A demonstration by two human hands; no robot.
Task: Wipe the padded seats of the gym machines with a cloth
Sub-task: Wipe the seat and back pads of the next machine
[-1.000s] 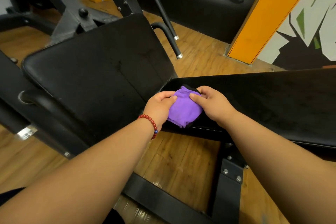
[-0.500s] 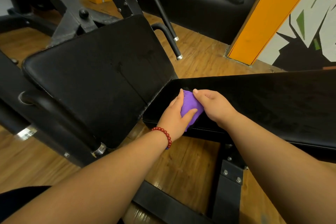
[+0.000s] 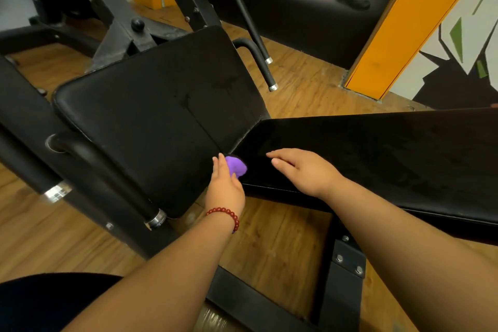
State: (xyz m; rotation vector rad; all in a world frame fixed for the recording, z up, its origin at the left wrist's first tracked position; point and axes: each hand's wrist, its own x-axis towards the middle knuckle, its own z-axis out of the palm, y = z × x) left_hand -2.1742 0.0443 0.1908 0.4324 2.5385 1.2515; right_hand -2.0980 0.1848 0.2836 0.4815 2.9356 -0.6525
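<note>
Nearest me, a red bead bracelet (image 3: 225,215) sits on the left wrist. Just past it the left hand (image 3: 225,187) stands on edge, its fingers (image 3: 218,167) straight and pressed together against the side of the purple cloth (image 3: 237,165), the thumb tucked under it. Whether that is a hold or only a push, I cannot tell. The cloth is bunched into a small wad at the near corner of the bench (image 3: 377,148), right in the seam where it meets the tilted seat pad (image 3: 151,116).

The right hand (image 3: 305,173) lies low over the bench beside the cloth but apart from it, fingers loosely spread and holding nothing.

I'd judge the cloth light, soft and limp. It will crumple instead of sliding flat, so it wants a flat palm on top or a gathered grip across its middle. The vinyl looks smooth and firm, and the cloth should glide on it.

In the way, 1 black grab handle with a chrome collar (image 3: 107,170) runs along the seat pad's near left edge. 2 more curved handles (image 3: 253,43) rise behind its far right corner. A wipe that runs off either edge would meet them. Beyond are the machine's steel frame (image 3: 118,24), the wooden floor (image 3: 301,81) and an orange pillar (image 3: 409,24).
</note>
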